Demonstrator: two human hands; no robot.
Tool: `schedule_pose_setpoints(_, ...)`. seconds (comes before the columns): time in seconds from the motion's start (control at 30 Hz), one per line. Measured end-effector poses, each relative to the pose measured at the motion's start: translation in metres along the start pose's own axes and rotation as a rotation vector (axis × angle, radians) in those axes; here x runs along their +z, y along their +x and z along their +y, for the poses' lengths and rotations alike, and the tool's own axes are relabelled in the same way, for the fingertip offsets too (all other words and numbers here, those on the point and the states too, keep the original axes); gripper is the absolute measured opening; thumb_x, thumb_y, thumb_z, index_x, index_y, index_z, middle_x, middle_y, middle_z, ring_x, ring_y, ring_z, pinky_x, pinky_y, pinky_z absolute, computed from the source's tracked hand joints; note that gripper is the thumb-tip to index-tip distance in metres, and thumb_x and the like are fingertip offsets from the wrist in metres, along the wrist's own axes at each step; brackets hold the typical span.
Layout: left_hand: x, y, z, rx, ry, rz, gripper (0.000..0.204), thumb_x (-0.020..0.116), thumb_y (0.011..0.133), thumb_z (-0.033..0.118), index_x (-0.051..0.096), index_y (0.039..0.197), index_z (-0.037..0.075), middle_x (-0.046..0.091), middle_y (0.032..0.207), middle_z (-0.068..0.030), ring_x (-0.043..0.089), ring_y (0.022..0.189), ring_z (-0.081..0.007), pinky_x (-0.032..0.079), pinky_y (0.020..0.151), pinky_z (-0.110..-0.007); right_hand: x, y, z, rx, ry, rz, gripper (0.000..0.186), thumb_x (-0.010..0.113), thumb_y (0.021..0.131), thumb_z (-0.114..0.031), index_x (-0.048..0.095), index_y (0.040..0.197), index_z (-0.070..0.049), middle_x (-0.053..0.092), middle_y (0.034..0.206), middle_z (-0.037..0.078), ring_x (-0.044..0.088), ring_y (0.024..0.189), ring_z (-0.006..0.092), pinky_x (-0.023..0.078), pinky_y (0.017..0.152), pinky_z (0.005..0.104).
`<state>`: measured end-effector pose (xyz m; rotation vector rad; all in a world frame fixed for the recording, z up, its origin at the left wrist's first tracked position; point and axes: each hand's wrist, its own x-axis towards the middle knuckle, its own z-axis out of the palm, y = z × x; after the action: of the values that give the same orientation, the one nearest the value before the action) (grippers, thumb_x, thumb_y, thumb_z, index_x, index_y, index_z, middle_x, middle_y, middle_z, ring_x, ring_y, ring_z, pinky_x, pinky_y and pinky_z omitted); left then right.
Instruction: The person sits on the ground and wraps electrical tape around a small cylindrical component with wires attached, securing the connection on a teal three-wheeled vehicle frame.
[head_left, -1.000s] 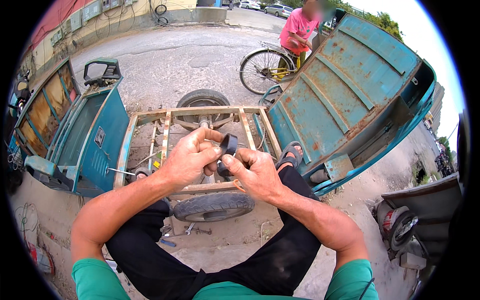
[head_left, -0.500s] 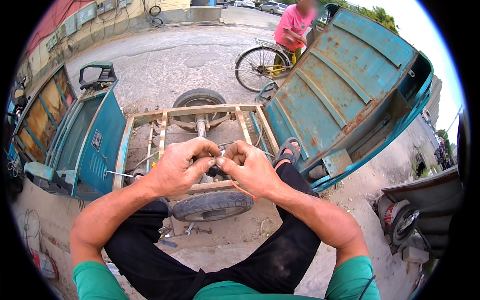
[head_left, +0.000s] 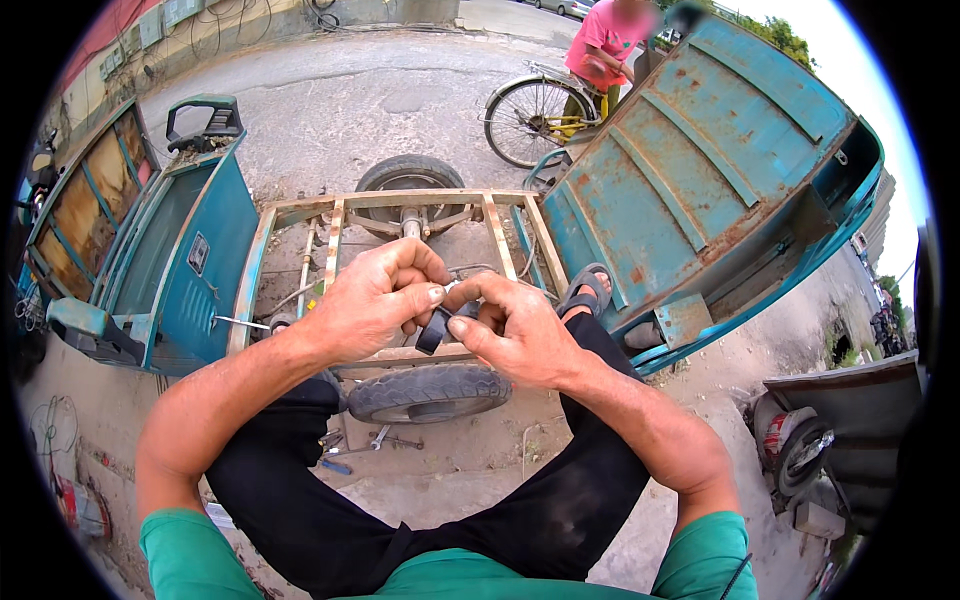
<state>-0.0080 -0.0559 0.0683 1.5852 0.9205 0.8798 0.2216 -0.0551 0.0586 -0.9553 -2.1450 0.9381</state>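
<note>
My left hand (head_left: 385,300) and my right hand (head_left: 520,325) meet above the rusty vehicle frame (head_left: 335,245), fingertips almost touching. Between them is what looks like black tape (head_left: 433,333), a dark band partly curled against my right fingers. My right thumb and fingers close on it. The left thumb and forefinger are pinched near its upper end; what exactly lies in that pinch is too small to make out. Behind the hands, a thin cable (head_left: 470,268) shows across the frame.
One tyre (head_left: 430,393) lies on the frame's near side, another (head_left: 408,172) beyond it. A teal cab body (head_left: 205,270) stands left; a tilted, rusty teal cargo bed (head_left: 690,170) rises right. Tools (head_left: 378,438) lie on the ground. A person in pink (head_left: 605,45) stands by a bicycle (head_left: 540,115).
My hands have shifted and turned, with the right hand slightly further right, so more of the black tape shows. The orange strand below my right hand is no longer visible. The view has tilted slightly.
</note>
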Motion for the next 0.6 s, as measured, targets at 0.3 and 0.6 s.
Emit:
schedule_pose_setpoints(0.3,0.002,0.0,-0.011,0.109,0.081,0.004,0.017,0.06,0.102,0.012,0.056,0.113,-0.001,0.062,0.084,-0.0021,0.057,0.073,-0.0072,0.049,0.065,-0.026,0.017,0.0,0.006,0.04,0.194,0.11,0.038,0.074,0.084,-0.007,0.054,0.114,0.004,0.073,0.101,0.015,0.05,0.059,0.0008,0.045,0.054,0.0228)
schedule_pose_setpoints(0.6,-0.001,0.008,-0.023,0.063,-0.07,-0.052,0.019,0.06,0.103,0.014,0.056,0.115,0.0,0.063,0.086,-0.0023,0.058,0.074,-0.0079,0.049,0.067,-0.026,0.017,-0.005,0.004,-0.288,-0.146,0.217,0.025,0.067,0.092,-0.001,0.053,0.114,-0.001,0.067,0.081,0.011,0.059,0.058,0.0144,0.049,0.055,0.0293)
